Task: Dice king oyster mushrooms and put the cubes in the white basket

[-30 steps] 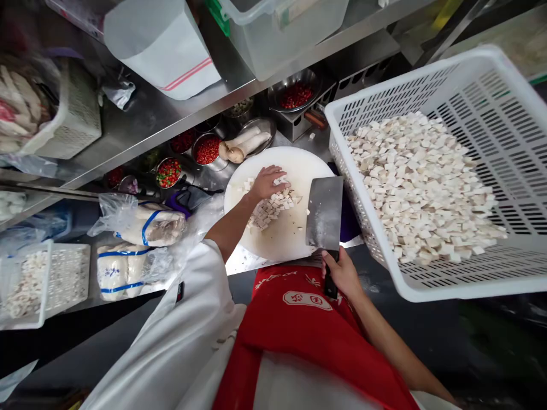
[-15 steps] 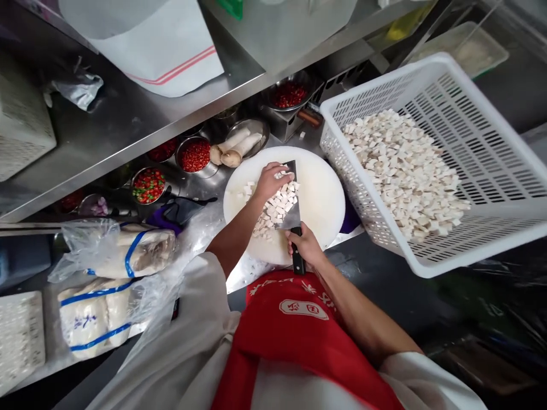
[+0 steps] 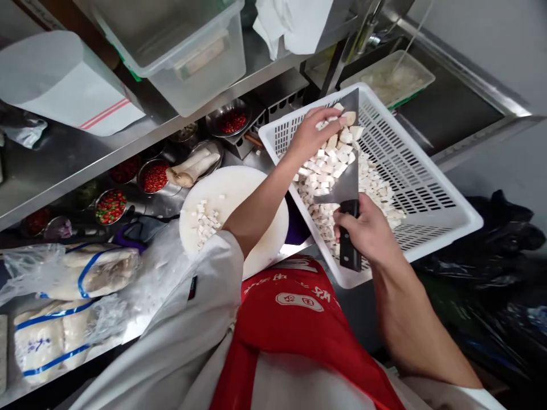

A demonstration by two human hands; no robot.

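My right hand (image 3: 370, 225) is closed around the black handle of a cleaver (image 3: 348, 185), its broad blade held over the white slotted basket (image 3: 453, 236). Diced white mushroom (image 3: 325, 171) lies heaped on the blade. My left hand (image 3: 314, 134) cups the far end of this heap, fingers curled over the pieces and steadying them. Beneath the blade, the basket holds a large pile of similar dice (image 3: 380, 193). On the round white cutting board (image 3: 265, 228), to the left, a small group of cubes (image 3: 207, 222) lies scattered; my left forearm crosses above the board.
Whole king oyster mushrooms (image 3: 192, 169) rest in a metal dish behind the board. Bowls of chopped red chilli (image 3: 154, 177) stand beside them. Bagged mushrooms (image 3: 55, 336) lie at left. A steel shelf edge (image 3: 141, 136) overhangs the counter. Black bags (image 3: 504, 228) are at right.
Both hands have moved right from the cutting board to over the basket, carrying the cleaver with its load of diced mushroom. A few cubes stayed on the board. The view has turned right.
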